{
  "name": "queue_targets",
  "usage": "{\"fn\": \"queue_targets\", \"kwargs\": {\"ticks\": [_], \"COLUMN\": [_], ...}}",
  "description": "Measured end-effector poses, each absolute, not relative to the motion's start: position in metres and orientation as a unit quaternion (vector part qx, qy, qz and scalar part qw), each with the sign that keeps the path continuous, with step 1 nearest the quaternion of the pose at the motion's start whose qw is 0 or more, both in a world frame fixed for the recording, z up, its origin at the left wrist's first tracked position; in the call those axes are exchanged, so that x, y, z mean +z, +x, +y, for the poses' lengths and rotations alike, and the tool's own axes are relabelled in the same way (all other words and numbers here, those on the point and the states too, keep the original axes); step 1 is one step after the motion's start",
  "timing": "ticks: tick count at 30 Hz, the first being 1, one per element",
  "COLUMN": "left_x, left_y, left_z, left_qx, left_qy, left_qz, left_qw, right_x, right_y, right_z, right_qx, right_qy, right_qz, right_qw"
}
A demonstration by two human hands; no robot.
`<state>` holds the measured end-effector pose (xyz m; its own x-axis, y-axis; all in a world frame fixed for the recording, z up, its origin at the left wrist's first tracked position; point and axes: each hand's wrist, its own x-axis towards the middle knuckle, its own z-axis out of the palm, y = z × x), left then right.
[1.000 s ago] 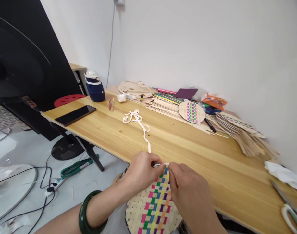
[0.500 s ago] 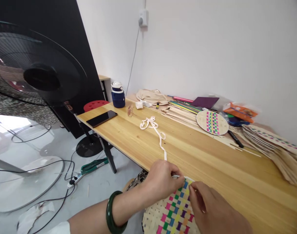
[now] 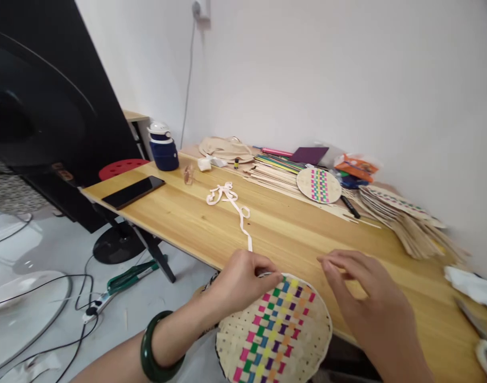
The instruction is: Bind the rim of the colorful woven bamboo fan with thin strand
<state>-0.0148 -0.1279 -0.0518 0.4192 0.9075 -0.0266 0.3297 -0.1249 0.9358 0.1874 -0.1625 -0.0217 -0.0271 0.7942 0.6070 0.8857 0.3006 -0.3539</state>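
My left hand [image 3: 247, 279] is closed on the top edge of a round woven fan [image 3: 303, 335], thumb over the front. The fan is pale straw with bands of pink, green, blue, yellow, purple and orange, and it tilts toward me at the table's front edge. A narrow whitish ribbon [image 3: 243, 223] runs from beside my left hand to a loose tangle on the table. To the right, my right hand [image 3: 366, 287] hovers apart from the fan, thumb and forefinger pinched together. Whatever they hold, if anything, is too small to make out.
Behind lie straw strips [image 3: 273, 178], another round woven piece [image 3: 319, 185], a black marker [image 3: 350, 206] and stacked fans [image 3: 403, 213]. Scissors [image 3: 478, 330] and white tissue [image 3: 472, 287] sit at right. A phone [image 3: 133, 192] and blue jug [image 3: 163, 151] stand left.
My right hand has left the fan's edge and moved up and right, still pinched. My left hand still grips the edge. The view has turned right, showing scissors and tissue.
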Motion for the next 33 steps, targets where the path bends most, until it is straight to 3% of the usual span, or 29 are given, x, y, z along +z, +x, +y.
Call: {"fn": "queue_targets", "kwargs": {"ticks": [4,6,14,19,24,28,33], "left_x": [-0.048,-0.045,-0.038,-0.031,-0.023,-0.028,-0.035], "left_y": [-0.013,-0.012,-0.014,-0.013,-0.018,-0.024,-0.028], "left_z": [-0.132,-0.134,-0.137,-0.139,-0.133,-0.121,-0.114], "left_qx": [0.286,0.274,0.258,0.285,0.283,0.283,0.308], "left_qy": [0.684,0.69,0.709,0.713,0.649,0.575,0.509], "left_qz": [0.43,0.425,0.42,0.407,0.415,0.418,0.401], "left_qw": [0.515,0.517,0.505,0.494,0.572,0.644,0.696], "right_x": [-0.014,-0.014,-0.02,-0.026,-0.043,-0.04,-0.039], "right_y": [0.192,0.188,0.184,0.181,0.201,0.225,0.254], "right_z": [-0.15,-0.145,-0.143,-0.135,-0.103,-0.1,-0.117], "right_qx": [0.351,0.501,0.682,0.747,0.669,0.643,0.615], "right_qy": [-0.601,-0.559,-0.508,-0.45,-0.45,-0.422,-0.426], "right_qz": [-0.669,-0.619,-0.463,-0.388,-0.325,-0.25,-0.24], "right_qw": [0.262,0.229,0.251,0.299,0.495,0.588,0.619]}}
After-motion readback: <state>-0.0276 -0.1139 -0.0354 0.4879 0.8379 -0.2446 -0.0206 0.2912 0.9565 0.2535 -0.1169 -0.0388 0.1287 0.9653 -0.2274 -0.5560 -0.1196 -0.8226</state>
